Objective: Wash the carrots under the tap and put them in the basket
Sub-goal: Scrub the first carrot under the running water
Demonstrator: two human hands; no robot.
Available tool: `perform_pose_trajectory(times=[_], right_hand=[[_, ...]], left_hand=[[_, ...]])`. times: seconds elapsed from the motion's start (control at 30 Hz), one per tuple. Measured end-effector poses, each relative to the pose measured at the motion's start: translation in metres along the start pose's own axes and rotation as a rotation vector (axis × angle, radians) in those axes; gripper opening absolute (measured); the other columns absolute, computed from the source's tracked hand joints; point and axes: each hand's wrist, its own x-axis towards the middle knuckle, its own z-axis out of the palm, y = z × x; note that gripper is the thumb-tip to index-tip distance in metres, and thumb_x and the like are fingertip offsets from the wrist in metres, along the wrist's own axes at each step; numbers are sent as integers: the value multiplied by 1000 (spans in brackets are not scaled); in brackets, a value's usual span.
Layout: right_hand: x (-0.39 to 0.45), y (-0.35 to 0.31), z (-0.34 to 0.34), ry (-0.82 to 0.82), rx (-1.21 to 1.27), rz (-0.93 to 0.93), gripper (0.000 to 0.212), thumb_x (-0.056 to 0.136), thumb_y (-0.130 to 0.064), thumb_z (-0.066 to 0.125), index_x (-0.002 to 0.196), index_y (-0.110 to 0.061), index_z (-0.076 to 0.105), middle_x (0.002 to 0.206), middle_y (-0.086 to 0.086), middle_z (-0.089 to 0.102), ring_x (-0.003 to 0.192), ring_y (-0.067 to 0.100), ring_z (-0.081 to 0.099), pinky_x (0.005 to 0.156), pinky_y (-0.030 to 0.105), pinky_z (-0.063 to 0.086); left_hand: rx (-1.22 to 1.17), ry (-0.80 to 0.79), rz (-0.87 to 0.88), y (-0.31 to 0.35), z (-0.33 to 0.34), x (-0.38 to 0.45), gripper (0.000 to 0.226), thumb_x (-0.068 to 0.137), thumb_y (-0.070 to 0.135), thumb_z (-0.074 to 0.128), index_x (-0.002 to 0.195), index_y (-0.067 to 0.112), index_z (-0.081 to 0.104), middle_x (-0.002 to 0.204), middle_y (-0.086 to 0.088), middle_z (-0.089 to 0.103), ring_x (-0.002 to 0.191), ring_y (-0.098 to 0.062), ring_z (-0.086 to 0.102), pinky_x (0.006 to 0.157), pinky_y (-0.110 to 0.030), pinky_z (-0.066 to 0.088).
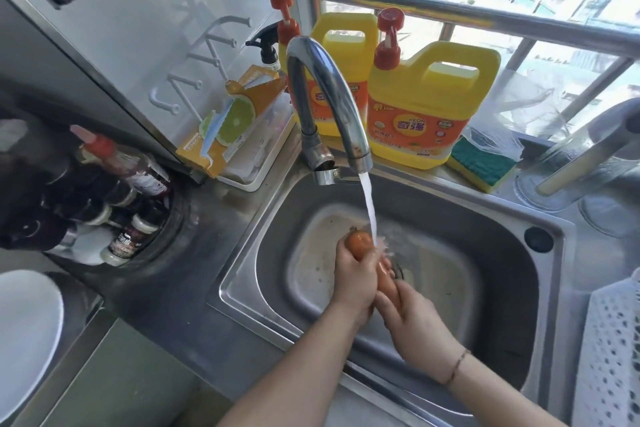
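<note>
Both hands, left (355,279) and right (414,319), apparently grip carrot (360,243) under tap (325,94).

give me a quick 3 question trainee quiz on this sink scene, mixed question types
1. True or false: the tap is running.
2. Which hands grip the carrot? A) left only B) right only C) both
3. Fill in: the sponge lies beside the yellow detergent ____.

Key
1. True; water lands on the carrot over the sink.
2. C; the left hand holds the thick end, the right hand the thin end.
3. Jugs.
</note>
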Motion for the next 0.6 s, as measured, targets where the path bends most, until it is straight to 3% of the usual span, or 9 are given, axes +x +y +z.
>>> perform_pose_trajectory(times=[0.07, 0.13, 0.23, 0.33, 0.4, 0.5, 0.6], right_hand=[[-4, 0, 6, 60, -100, -36, 18, 97, -34, 56, 92, -18, 50, 87, 0, 65, 80, 22, 64, 62, 23, 35], [-7, 2, 9, 64, -224, -44, 20, 97, -38, 54, 99, -18, 48, 91, 5, 66, 83, 29, 63, 62, 30, 35], [-5, 3, 3, -12, -154, -44, 19, 98, -38, 54, 91, -21, 47, 77, -8, 57, 61, 7, 51, 53, 20, 37], [2, -3, -10, -187, 372, 163, 22, 101, -32, 50, 95, -11, 50, 58, -6, 46, 40, 7, 37, 38, 21, 33], [4, -1, -14, -224, 519, 226, 24, 102, -30, 48, 95, -7, 47, 53, -3, 40, 37, 12, 30, 35, 19, 27], [5, 4, -11, -105, 263, 81, 24, 98, -37, 53, 91, -14, 52, 52, -10, 48, 40, 5, 39, 43, 25, 34], [3, 2, -3, 68, -12, -61, 20, 95, -41, 55, 92, -21, 56, 71, -9, 62, 61, 6, 57, 57, 24, 43]], left_hand=[[-5, 156, 9, 1, 10, 0, 14, 100, 17, 54, 97, 3, 51, 60, -5, 55, 45, -15, 50, 45, -27, 46], [-30, 231, -118, 6, 10, 3, 38, 102, 37, 50, 86, 4, 55, 56, -9, 56, 42, -21, 50, 44, -27, 46], [-61, 126, -224, 9, 1, 8, 58, 99, 59, 41, 86, 4, 54, 59, -12, 56, 47, -23, 54, 53, -31, 50], [-126, -109, -119, 4, -7, 4, 38, 105, 45, 37, 108, 7, 45, 70, -14, 57, 59, -25, 57, 60, -34, 54], [-169, -270, -82, 7, -16, 2, 23, 106, 24, 40, 123, 10, 40, 83, -15, 58, 71, -25, 61, 67, -36, 57], [-132, -395, -64, 11, -25, 7, 35, 104, 10, 45, 136, 12, 32, 90, -15, 61, 81, -23, 64, 75, -36, 57], [32, -227, 27, 11, -13, 5, 28, 107, 15, 40, 133, 7, 35, 89, -17, 58, 70, -19, 64, 66, -32, 56]])
